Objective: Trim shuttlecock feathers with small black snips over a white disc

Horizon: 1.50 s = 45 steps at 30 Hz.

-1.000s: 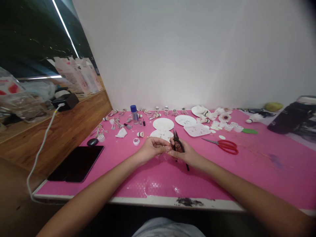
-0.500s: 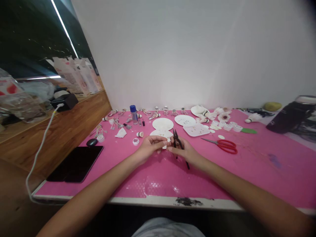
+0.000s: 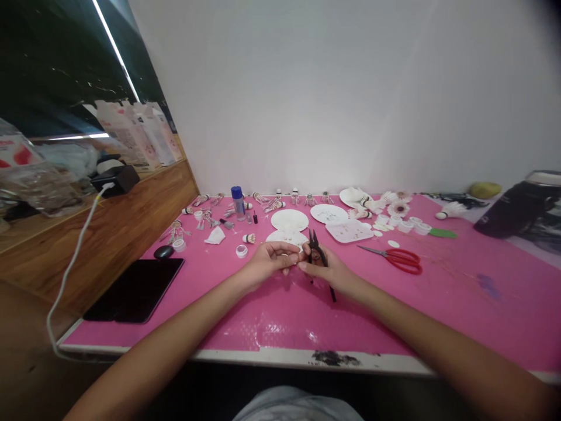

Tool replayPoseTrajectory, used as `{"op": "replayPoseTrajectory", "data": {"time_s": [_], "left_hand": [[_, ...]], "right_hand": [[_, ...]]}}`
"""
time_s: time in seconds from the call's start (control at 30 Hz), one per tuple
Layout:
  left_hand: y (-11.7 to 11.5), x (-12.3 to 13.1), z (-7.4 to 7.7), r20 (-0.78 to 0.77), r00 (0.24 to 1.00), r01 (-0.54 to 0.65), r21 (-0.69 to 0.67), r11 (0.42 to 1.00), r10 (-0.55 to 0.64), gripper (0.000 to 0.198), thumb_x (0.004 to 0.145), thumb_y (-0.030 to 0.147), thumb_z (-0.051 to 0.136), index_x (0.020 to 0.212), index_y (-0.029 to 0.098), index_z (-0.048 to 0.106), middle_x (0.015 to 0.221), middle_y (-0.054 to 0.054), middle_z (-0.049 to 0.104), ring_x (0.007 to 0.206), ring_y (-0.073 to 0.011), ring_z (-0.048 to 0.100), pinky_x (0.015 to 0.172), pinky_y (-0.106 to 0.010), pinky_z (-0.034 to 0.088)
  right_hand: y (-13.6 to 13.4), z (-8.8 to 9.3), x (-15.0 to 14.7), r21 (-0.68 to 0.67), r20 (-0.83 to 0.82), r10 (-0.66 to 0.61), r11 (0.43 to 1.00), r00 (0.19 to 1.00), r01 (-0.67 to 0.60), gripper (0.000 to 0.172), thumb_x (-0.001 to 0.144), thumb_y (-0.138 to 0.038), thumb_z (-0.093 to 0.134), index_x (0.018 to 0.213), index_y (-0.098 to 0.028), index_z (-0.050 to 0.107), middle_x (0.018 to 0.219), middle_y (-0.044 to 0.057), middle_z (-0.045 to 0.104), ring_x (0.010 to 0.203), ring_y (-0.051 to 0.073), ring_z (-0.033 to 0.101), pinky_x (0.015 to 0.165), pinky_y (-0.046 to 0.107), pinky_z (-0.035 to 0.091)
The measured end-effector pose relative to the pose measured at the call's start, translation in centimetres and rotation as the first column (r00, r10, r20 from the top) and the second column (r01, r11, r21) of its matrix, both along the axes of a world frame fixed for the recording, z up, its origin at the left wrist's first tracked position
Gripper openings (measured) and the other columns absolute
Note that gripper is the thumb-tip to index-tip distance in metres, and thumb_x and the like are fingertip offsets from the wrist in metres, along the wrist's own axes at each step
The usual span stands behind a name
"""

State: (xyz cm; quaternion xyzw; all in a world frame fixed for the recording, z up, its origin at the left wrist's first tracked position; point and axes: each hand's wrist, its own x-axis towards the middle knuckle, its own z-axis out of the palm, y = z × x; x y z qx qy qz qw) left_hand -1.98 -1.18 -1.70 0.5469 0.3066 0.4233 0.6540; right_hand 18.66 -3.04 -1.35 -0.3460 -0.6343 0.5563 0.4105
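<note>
Over the middle of the pink mat (image 3: 272,316), my two hands meet fingertip to fingertip. My right hand (image 3: 326,270) is closed round black pliers (image 3: 316,252), whose jaws point away from me and whose handle sticks out below the palm. My left hand (image 3: 268,261) is curled, its fingers pinching something small that I cannot make out, right beside the pliers' jaws. Just behind the hands lies a white paper plate (image 3: 287,237) with tiny bits on it.
Red-handled scissors (image 3: 401,258) lie to the right. Further back lie more white plates (image 3: 290,220), small cups, shuttlecocks (image 3: 449,209) and a blue-capped bottle (image 3: 238,202). A black tablet (image 3: 135,282) and mouse lie at left. A dark bag (image 3: 519,210) stands at far right.
The hands have stayed in place, with only slight shifts of the fingers and pliers; the jaws now stand a little closer to the left fingertips.
</note>
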Motion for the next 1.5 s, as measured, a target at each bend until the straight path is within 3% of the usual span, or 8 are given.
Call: {"op": "replayPoseTrajectory", "data": {"time_s": [0.27,0.83,1.0,1.23,1.37,1.5], "left_hand": [[-0.1,-0.3,-0.3,-0.124,0.991,0.067,0.067,0.995,-0.058,0.048,0.075,0.046,0.089,0.107,0.013,0.077,0.076,-0.005,0.072,0.056,-0.0101,0.060,0.048,-0.020,0.045],[-0.6,0.0,-0.1,-0.111,0.993,0.041,0.111,0.993,-0.029,0.042,0.075,0.046,0.089,0.096,0.013,0.073,0.072,-0.002,0.070,0.050,-0.0070,0.053,0.046,-0.020,0.042],[-0.9,0.2,-0.1,-0.114,0.993,0.003,0.131,0.991,0.012,0.042,0.077,0.047,0.088,0.095,0.013,0.073,0.069,-0.001,0.068,0.047,-0.0052,0.049,0.045,-0.019,0.037],[-0.5,0.1,0.2,0.023,0.999,0.034,0.014,0.999,-0.034,0.047,0.073,0.041,0.092,0.103,0.012,0.072,0.077,-0.001,0.069,0.047,-0.0039,0.049,0.046,-0.020,0.037],[-0.6,0.0,0.9,0.067,0.998,0.020,-0.068,0.997,-0.016,0.057,0.069,0.038,0.095,0.111,0.014,0.065,0.081,-0.001,0.072,0.048,-0.0026,0.048,0.047,-0.019,0.033],[-1.0,-0.3,1.6,0.026,0.996,0.085,-0.111,0.990,-0.083,0.070,0.068,0.037,0.095,0.123,0.016,0.057,0.080,0.000,0.073,0.046,-0.0030,0.048,0.048,-0.020,0.031]], "right_hand": [[-0.2,-0.1,-0.1,-0.076,-0.039,0.035,0.996,0.999,-0.038,0.057,0.075,-0.052,0.088,0.090,-0.024,0.041,0.075,-0.006,0.048,0.064,0.011,0.044,0.059,0.026,0.037],[-0.3,0.4,0.0,-0.063,-0.036,0.128,0.990,0.991,-0.130,0.058,0.077,-0.056,0.085,0.089,-0.024,0.039,0.072,-0.008,0.046,0.059,0.010,0.044,0.058,0.027,0.037],[-0.9,0.7,-0.3,-0.052,-0.040,0.073,0.996,0.997,-0.075,0.056,0.079,-0.056,0.084,0.089,-0.024,0.039,0.075,-0.007,0.044,0.063,0.011,0.043,0.059,0.027,0.038],[-0.6,0.5,-0.2,-0.054,-0.045,0.034,0.998,0.998,-0.036,0.051,0.081,-0.051,0.084,0.092,-0.024,0.042,0.079,-0.004,0.052,0.064,0.011,0.047,0.060,0.027,0.039],[-0.2,0.5,0.0,0.023,-0.052,-0.048,0.999,0.998,0.049,0.045,0.086,-0.049,0.079,0.093,-0.024,0.042,0.087,-0.002,0.056,0.067,0.012,0.049,0.063,0.028,0.041],[-0.4,0.8,0.0,0.146,-0.052,-0.176,0.972,0.983,0.182,0.041,0.090,-0.048,0.076,0.092,-0.024,0.042,0.089,-0.001,0.058,0.071,0.013,0.050,0.065,0.029,0.041]]}}
